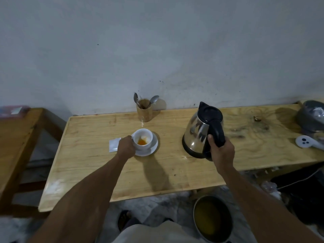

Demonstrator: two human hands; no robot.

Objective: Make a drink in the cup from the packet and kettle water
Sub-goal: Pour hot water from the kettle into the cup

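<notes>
A white cup point(142, 138) stands on a white saucer point(152, 148) near the middle of the wooden table point(175, 172). Orange and pale powder lies in the cup's bottom. My left hand point(125, 146) grips the cup at its left side. A white packet point(113, 144) lies flat on the table just left of that hand. To the right stands a steel kettle point(199, 132) with a black lid and handle, its spout turned toward the wall. My right hand point(221, 149) is closed around the kettle's handle. The kettle's base rests on the table.
A wooden holder point(144, 111) with two spoons stands at the wall behind the cup. At the table's right end lie a white shower-head-like object point(306, 142) and a grey pot point(312, 114). A metal pot point(213, 219) with yellow liquid sits on the floor below.
</notes>
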